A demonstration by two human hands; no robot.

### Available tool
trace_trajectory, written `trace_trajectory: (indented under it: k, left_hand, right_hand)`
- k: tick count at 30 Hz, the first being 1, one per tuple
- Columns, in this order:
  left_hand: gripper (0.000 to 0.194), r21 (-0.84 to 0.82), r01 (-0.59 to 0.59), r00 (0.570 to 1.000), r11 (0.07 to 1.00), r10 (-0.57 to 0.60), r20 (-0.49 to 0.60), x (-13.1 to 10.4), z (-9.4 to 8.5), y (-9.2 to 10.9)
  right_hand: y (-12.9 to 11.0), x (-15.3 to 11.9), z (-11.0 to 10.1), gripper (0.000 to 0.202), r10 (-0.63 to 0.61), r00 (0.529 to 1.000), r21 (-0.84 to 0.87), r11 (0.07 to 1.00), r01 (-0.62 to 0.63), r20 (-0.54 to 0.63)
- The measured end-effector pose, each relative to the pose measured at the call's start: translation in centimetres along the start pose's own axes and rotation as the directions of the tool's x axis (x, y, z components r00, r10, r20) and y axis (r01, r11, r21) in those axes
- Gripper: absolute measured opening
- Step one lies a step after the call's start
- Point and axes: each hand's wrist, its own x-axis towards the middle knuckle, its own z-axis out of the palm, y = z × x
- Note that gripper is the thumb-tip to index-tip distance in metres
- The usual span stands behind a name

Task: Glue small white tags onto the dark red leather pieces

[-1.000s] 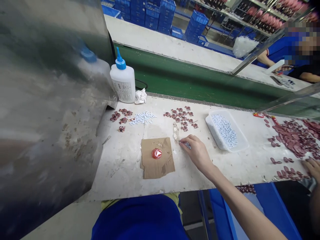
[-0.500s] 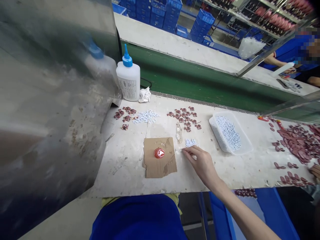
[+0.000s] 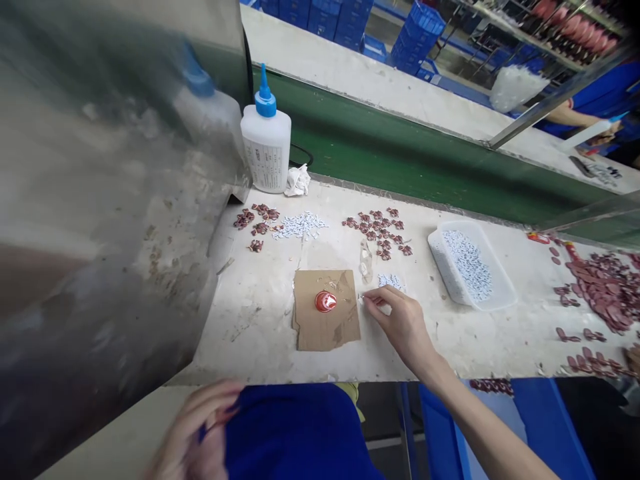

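My right hand [image 3: 400, 323] pinches at the tabletop, right of the cardboard piece [image 3: 320, 333] and just below a small pile of white-and-blue bits [image 3: 390, 281]. A tiny pale thing shows at its fingertips, too small to name. On the cardboard lies a glossy red round piece [image 3: 325, 302]. Blurred by motion, my left hand [image 3: 203, 427] is below the table's near edge, in front of the blue clothing; whether it holds anything is unclear. Small dark red pieces [image 3: 383, 233] lie behind the cardboard to the right, beside a looser scatter of white-and-blue bits [image 3: 301, 226].
A white bottle with a blue nozzle [image 3: 267, 143] stands at the back left by crumpled tissue [image 3: 298, 181] and a metal panel [image 3: 110, 200]. To the right sit a clear tub of bits [image 3: 503, 287] and many red pieces [image 3: 603, 287]. Another person's hand [image 3: 605, 133] holds a bottle across.
My left hand has come into view at the lower left. My right hand stays pinched near the cardboard's right side, slightly closer to it. The camera view has shifted a little.
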Motion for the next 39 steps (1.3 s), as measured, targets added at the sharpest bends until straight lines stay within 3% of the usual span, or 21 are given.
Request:
trace_trajectory:
  k: [2, 4, 9, 12, 19, 24, 29, 34, 39]
  left_hand:
    - [0.015, -0.015, -0.075, 0.996, 0.997, 0.075, 0.044, 1.3, 1.6, 0.1]
    - [0.024, -0.051, -0.127, 0.99, 0.991, 0.13, 0.056, 2.6, 2.9, 0.4]
    - [0.035, -0.148, -0.113, 0.988, 0.983, 0.127, 0.091, 4.2, 3.6, 1.1]
    - [0.029, -0.168, -0.084, 0.988, 0.982, 0.105, 0.117, 4.6, 3.8, 1.4]
    - [0.019, -0.184, 0.075, 0.991, 0.98, -0.053, 0.122, 5.2, 4.9, 1.8]
    - [0.027, -0.247, 0.041, 0.993, 0.968, -0.011, 0.12, 5.5, 4.9, 2.2]
    - [0.022, -0.273, 0.096, 0.99, 0.957, -0.063, 0.125, 5.6, 5.0, 2.5]
    - [0.013, -0.178, 0.006, 0.996, 0.984, 0.011, 0.093, 6.1, 5.4, 3.0]
    - [0.017, -0.178, -0.148, 0.984, 0.973, 0.163, 0.072, 6.7, 5.0, 4.5]
  right_hand:
    - [-0.4, 0.1, -0.2, 0.011, 0.024, 1.0, 0.095, 0.995, -0.023, -0.011]
    - [-1.0, 0.1, -0.5, 0.009, 0.042, 0.999, 0.183, 0.982, -0.042, 0.005]
    - [-2.5, -0.1, -1.0, 0.012, 0.06, 0.99, 0.336, 0.937, -0.099, 0.125]
    - [-3.1, 0.1, -0.8, 0.011, 0.031, 0.99, 0.358, 0.93, -0.079, 0.139]
    - [-4.3, 1.0, 0.0, 0.012, -0.174, 0.985, 0.334, 0.929, 0.161, 0.01]
    - [-4.5, 1.2, 0.3, 0.016, -0.21, 0.978, 0.316, 0.927, 0.2, -0.005]
    - [-4.2, 1.2, 0.5, 0.018, -0.214, 0.977, 0.307, 0.93, 0.201, 0.006]
    - [-4.4, 1.1, 0.3, 0.016, -0.186, 0.983, 0.357, 0.918, 0.174, -0.002]
    - [-7.3, 0.0, -1.3, 0.015, -0.093, 0.995, 0.585, 0.809, 0.064, 0.02]
